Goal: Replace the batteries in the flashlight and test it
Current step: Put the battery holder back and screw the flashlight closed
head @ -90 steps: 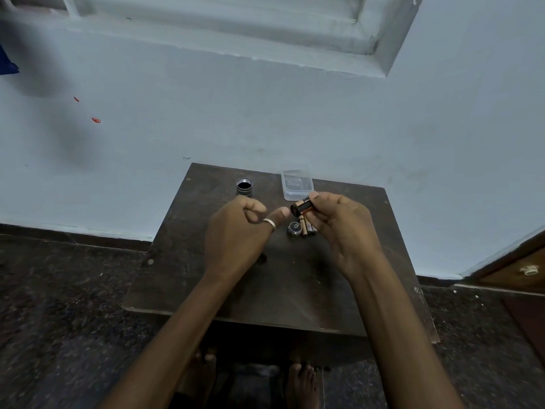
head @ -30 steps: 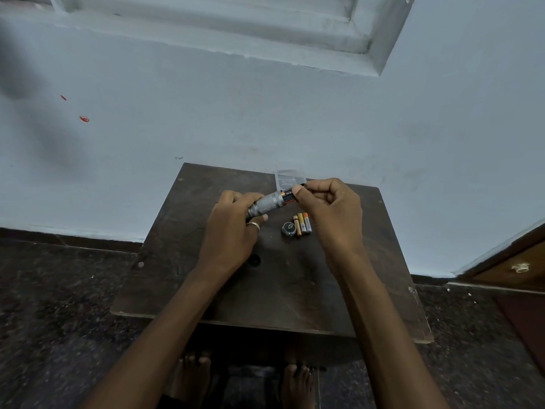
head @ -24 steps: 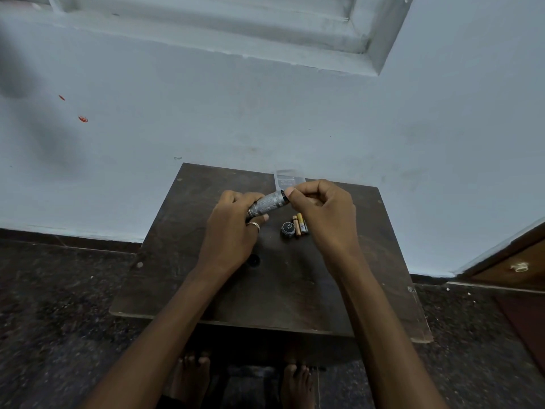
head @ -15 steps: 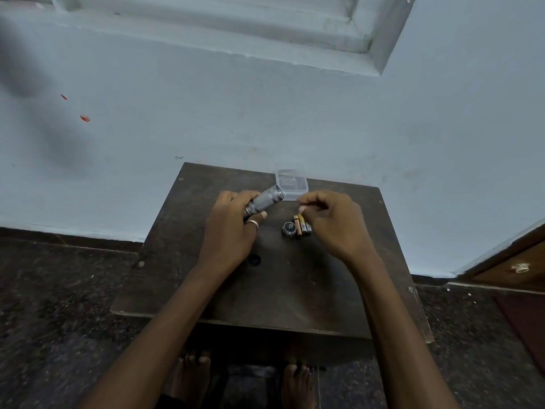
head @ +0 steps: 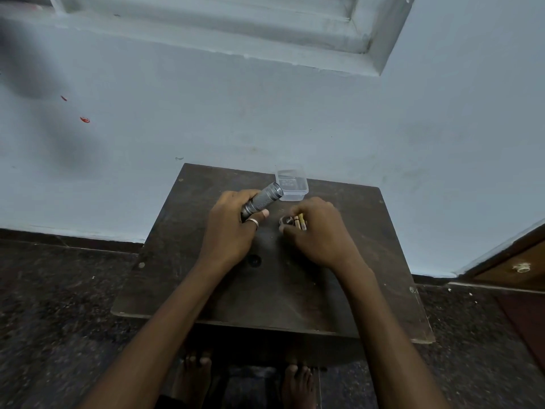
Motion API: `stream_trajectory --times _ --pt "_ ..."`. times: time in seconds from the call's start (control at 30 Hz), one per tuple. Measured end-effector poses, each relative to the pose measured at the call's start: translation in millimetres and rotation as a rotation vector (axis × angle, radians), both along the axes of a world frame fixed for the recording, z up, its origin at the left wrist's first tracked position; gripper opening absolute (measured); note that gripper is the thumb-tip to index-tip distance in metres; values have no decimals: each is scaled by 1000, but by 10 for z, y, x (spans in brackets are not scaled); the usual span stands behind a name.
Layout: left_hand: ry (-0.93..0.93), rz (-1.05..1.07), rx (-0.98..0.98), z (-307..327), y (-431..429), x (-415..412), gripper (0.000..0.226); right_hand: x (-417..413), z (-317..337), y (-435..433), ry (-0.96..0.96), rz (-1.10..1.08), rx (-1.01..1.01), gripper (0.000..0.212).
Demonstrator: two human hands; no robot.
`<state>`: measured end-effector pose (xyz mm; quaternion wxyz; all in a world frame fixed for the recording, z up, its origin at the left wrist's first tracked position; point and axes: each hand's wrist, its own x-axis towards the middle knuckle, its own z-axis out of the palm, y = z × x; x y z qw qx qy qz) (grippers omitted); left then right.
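Fingers (head: 236,197) of the left hand (head: 233,231) are wrapped round the knurled grey flashlight body (head: 262,200), and the thumb, which bears a ring (head: 252,222), is laid along its lower side. The tube is held tilted, its ringed end raised toward the far right and seen just beside the clear plastic box (head: 292,184). Fingers (head: 308,206) of the right hand (head: 320,231) are curled down over the small round cap (head: 287,221) and the batteries (head: 300,222), which lie side by side on the worktop (head: 295,290), partly covered. Whether anything is actually pinched there cannot be told. The two hands are close together but not touching, with a narrow gap between thumb and cap. The box is set at the far edge, next to the pale blue wall (head: 265,113). Both hands are placed in the far half, well apart from the left, right and near edges. A dark round mark (head: 254,261) is noted behind the left hand. Bare feet (head: 296,385) are seen below the near edge on the speckled floor (head: 59,305).
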<state>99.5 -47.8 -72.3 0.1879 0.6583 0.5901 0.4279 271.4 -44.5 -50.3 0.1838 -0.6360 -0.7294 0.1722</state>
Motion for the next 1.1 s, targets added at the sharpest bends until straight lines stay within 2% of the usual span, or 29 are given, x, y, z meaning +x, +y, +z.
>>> stream_trajectory --times 0.13,0.2,0.27,0.37,0.5,0.67,0.73,0.9,1.1 --pt "-5 4 20 1 4 -1 33 67 92 -13 619 -159 -21 21" --pt "-3 1 23 -4 4 -8 34 78 116 -20 842 -166 -50 23" --pt "1 -1 24 -11 7 -9 35 49 176 -55 1015 -136 -85 22" --pt "4 -5 29 -11 7 -7 35 19 226 -85 1127 -79 -114 25" --pt "19 -11 25 0 0 -13 36 -15 213 -70 1197 -121 -86 31" --pt "28 -15 16 -1 -7 -16 37 2 230 -81 1220 -149 -41 25" --pt "36 -14 11 3 -9 -15 37 30 229 -85 1132 -106 -31 27" --pt "76 -15 15 10 -16 -14 36 73 161 -41 724 4 36 30" --pt "117 -29 27 3 -23 -25 35 63 152 -20 621 1 80 30"
